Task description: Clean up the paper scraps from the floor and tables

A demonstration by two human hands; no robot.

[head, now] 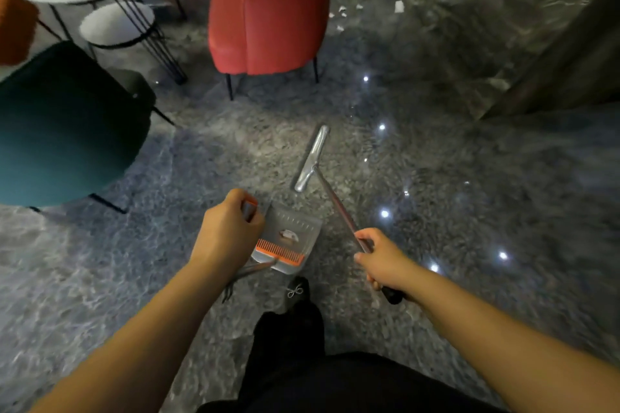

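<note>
The grey marble floor holds the paper scraps, lying well ahead beside the red chair. The broom, gripped by the right hand, should sweep them toward the dustpan, whose handle the left hand grips; keep its lip flat.

1. no text, label, brand, number or sign can be read anywhere in the head view.
2. the dustpan carries a small pale mark, too blurred to make out.
3. the shoe shows only a white lace, no lettering.
</note>
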